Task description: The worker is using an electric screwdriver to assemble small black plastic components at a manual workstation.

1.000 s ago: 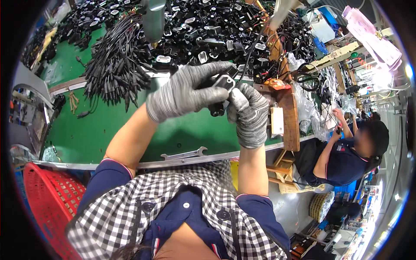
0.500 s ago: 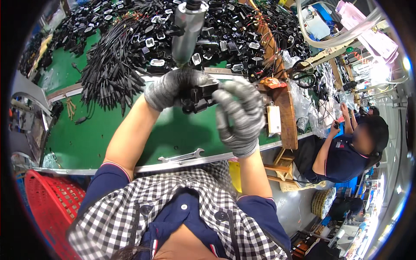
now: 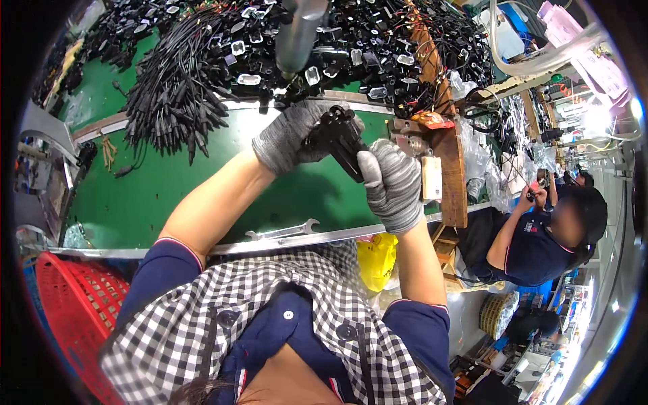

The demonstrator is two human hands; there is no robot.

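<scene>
Both my hands wear grey knit gloves and hold one black plastic part [image 3: 345, 148] above the green bench top. The part has a long flat body and a rounded end with small holes. My left hand [image 3: 295, 135] is closed on its rounded end. My right hand [image 3: 393, 183] grips the lower right end, thumb on top. Just beyond my left hand hangs a grey metal driver [image 3: 297, 42], its tip apart from the part. An open-ended wrench [image 3: 283, 231] lies along the bench's front edge.
Black housings [image 3: 331, 61] are heaped along the back, beside a bundle of black cables [image 3: 177, 94]. A wooden rail [image 3: 451, 162] bounds the right side, with a small pale box [image 3: 432, 178] against it. A red basket [image 3: 81, 304] stands lower left; a co-worker [image 3: 540, 233] sits at right.
My right hand has come from open beside the part to gripping it. The part has turned and now points down to the right. My left hand has moved slightly right, away from below the driver.
</scene>
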